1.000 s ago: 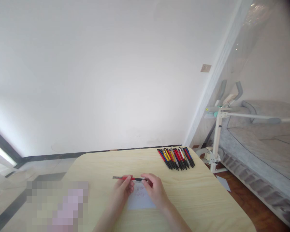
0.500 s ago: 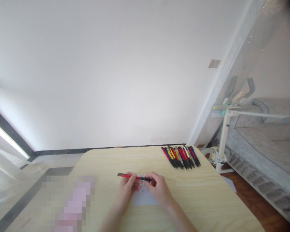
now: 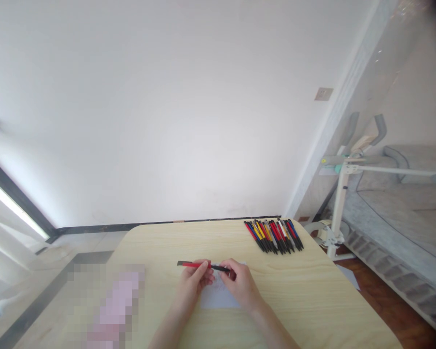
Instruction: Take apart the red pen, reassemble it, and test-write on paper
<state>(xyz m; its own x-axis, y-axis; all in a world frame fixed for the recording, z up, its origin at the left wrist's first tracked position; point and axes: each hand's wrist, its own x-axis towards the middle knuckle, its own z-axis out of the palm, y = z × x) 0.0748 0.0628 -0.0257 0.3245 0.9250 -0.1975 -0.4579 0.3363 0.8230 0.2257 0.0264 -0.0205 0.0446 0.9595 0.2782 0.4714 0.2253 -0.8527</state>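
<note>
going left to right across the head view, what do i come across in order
Pale curtain → left hand → right hand, both holding one red-and-black pen → row of pens → wall socket → pale sheet at lower right.

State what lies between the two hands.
In the head view, a red-and-black pen spans the gap from the left hand to the right hand, with marked paper beneath.
</note>
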